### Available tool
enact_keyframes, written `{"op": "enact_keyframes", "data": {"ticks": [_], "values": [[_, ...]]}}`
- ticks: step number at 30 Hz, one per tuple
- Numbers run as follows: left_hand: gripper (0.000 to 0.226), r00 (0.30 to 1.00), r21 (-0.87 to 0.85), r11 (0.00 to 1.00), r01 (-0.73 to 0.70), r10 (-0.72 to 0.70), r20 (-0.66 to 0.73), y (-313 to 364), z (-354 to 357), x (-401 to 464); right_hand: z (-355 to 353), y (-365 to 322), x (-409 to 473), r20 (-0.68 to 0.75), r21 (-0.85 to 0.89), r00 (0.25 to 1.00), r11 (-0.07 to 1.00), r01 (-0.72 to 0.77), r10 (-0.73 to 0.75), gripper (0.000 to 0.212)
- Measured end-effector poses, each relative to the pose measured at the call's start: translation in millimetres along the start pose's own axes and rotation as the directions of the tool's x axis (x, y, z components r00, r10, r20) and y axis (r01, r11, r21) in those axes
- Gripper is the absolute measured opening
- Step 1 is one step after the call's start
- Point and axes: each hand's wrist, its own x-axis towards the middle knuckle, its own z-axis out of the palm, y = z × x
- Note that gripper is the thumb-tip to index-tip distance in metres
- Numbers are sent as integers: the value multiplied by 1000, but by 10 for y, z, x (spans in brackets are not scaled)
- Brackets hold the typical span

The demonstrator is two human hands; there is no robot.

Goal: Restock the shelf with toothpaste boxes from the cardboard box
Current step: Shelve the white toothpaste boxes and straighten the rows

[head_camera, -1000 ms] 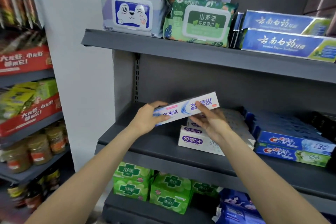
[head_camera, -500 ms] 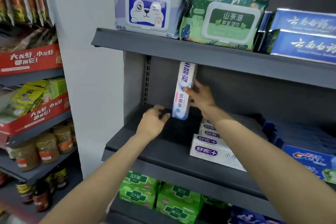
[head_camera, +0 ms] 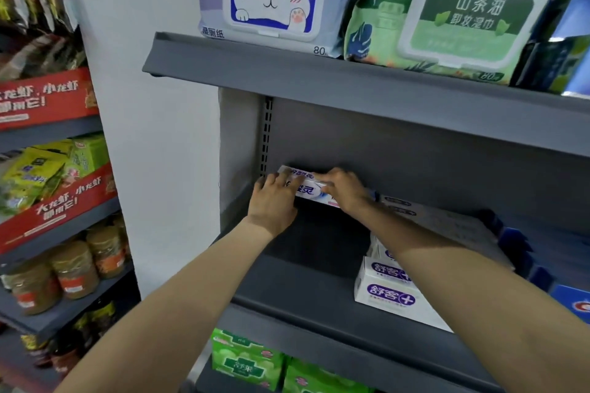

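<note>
A: Half a second ago we had the toothpaste box (head_camera: 308, 190) standing on end; now it lies flat at the back left of the middle shelf (head_camera: 319, 268).
B: Our left hand (head_camera: 274, 201) and right hand (head_camera: 346, 190) both grip it, fingers curled over its top.
A: It's light, stiff card, easy to crush, so we take it by the long edges.
B: One box in hand; beside it perhaps three white boxes (head_camera: 391, 292), though our right arm hides part of the stack.
</note>
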Motion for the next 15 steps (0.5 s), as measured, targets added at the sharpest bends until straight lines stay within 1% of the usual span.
{"op": "enact_keyframes", "data": {"ticks": [2, 3, 4, 5, 6, 7, 8, 9, 10, 13, 14, 15], "values": [[68, 999, -8, 1000, 19, -18, 36, -38, 75, 72, 79, -12, 77, 4, -14, 1000, 1000, 2, -2, 33], [68, 996, -34, 999, 38, -35, 77, -51, 116, 99, 117, -23, 100, 0, -34, 1000, 999, 12, -12, 25], [68, 991, -69, 996, 61, -52, 126, -60, 155, 123, 142, -47, 110, -5, -55, 1000, 998, 12, -12, 12], [68, 983, -102, 991, 82, -64, 170, -68, 191, 146, 156, -65, 109, -26, -139, 998, 989, 48, -52, 4], [68, 978, -122, 988, 96, -70, 199, -77, 215, 167, 176, -53, 119, -10, -223, 997, 972, 77, -81, 11], [68, 975, -131, 986, 103, -74, 209, -84, 233, 193, 186, -40, 125, 53, -269, 995, 958, 101, -90, 11], [67, 974, -137, 985, 109, -78, 211, -92, 250, 222, 191, -44, 129, 106, -291, 991, 951, 106, -79, 23], [66, 974, -143, 983, 117, -85, 211, -94, 265, 253, 192, -36, 128, 127, -350, 991, 933, 86, -44, 36], [63, 974, -141, 982, 125, -95, 204, -89, 274, 280, 174, -37, 114, 121, -383, 992, 921, 73, -28, 45], [58, 977, -91, 987, 133, -116, 179, -68, 261, 338, 134, -66, 106, 195, -469, 980, 881, 64, 32, 64], [57, 975, -78, 988, 130, -113, 189, -70, 235, 349, 131, -74, 105, 227, -480, 972, 875, 59, 60, 69], [57, 973, -72, 989, 128, -111, 204, -75, 206, 352, 125, -92, 93, 256, -475, 963, 879, 53, 80, 69]]}}
